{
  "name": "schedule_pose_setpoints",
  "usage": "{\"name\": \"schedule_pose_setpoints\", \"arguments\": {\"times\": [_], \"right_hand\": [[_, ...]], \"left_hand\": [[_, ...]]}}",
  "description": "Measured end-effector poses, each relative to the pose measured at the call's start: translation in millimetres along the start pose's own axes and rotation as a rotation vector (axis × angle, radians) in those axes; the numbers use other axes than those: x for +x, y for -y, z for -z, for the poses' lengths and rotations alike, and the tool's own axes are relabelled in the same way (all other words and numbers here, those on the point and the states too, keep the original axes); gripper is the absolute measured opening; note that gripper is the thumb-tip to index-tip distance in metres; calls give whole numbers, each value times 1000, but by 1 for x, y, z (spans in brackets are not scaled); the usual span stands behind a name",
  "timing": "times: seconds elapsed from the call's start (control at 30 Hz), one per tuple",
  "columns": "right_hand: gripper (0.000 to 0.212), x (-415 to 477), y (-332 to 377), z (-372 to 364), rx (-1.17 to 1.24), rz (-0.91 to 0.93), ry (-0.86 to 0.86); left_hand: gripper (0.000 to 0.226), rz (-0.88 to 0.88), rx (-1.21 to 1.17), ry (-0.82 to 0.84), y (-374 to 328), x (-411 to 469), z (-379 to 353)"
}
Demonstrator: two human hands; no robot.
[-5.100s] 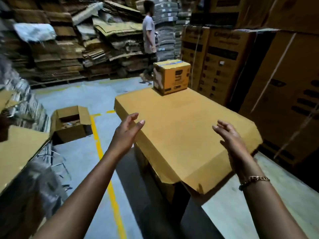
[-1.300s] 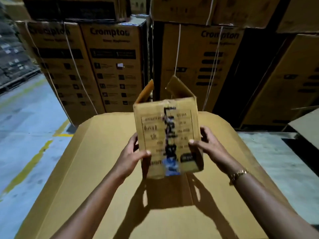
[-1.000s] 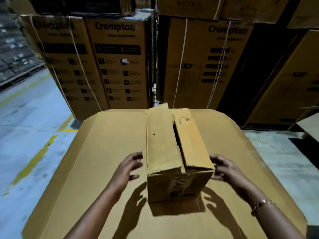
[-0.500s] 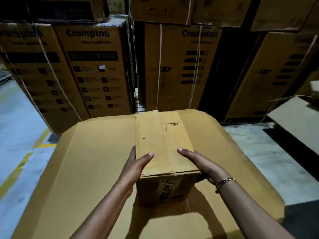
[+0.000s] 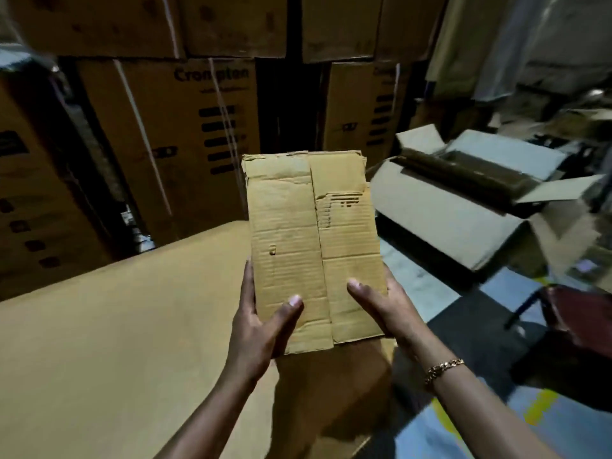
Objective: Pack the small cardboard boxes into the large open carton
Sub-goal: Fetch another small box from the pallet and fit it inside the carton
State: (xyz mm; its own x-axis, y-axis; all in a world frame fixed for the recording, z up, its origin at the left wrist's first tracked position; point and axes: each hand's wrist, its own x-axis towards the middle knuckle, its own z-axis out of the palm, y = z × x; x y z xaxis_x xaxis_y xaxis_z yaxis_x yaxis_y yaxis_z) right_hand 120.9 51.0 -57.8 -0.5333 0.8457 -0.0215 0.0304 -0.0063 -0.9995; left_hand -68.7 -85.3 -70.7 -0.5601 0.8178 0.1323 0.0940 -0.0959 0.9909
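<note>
A small cardboard box (image 5: 311, 240) with closed, creased top flaps is lifted in front of me, above the right edge of a flat cardboard sheet (image 5: 116, 342). My left hand (image 5: 258, 326) grips its near left side, thumb on the top face. My right hand (image 5: 381, 309) grips the near right side, thumb also on top. The large open carton (image 5: 447, 220) stands on the floor to the right, its flaps spread, with dark contents inside.
Tall stacked printed cartons (image 5: 185, 134) form a wall straight ahead. A dark red chair (image 5: 579, 319) sits at the right edge. More loose cardboard is piled at the far right. Grey floor with yellow marks lies to the lower right.
The small box has left the sheet and risen in both hands. My view has swung to the right, bringing the large open carton into sight.
</note>
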Motion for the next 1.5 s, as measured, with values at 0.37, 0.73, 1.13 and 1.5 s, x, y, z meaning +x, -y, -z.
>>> {"name": "schedule_pose_setpoints", "arguments": {"times": [0.37,0.73,1.13,1.5], "right_hand": [[87,41,33,296,-61,129,-344],[79,143,118,475,-145,344,-382],[63,341,181,642,-325,381,-329],[95,513,156,747,-418,234,66]], "left_hand": [[103,-217,-47,210,-41,88,-294],[105,-482,-132,208,-91,221,-486],[94,-510,-185,150,-110,414,-656],[93,-243,-145,-47,-74,479,-739]]}}
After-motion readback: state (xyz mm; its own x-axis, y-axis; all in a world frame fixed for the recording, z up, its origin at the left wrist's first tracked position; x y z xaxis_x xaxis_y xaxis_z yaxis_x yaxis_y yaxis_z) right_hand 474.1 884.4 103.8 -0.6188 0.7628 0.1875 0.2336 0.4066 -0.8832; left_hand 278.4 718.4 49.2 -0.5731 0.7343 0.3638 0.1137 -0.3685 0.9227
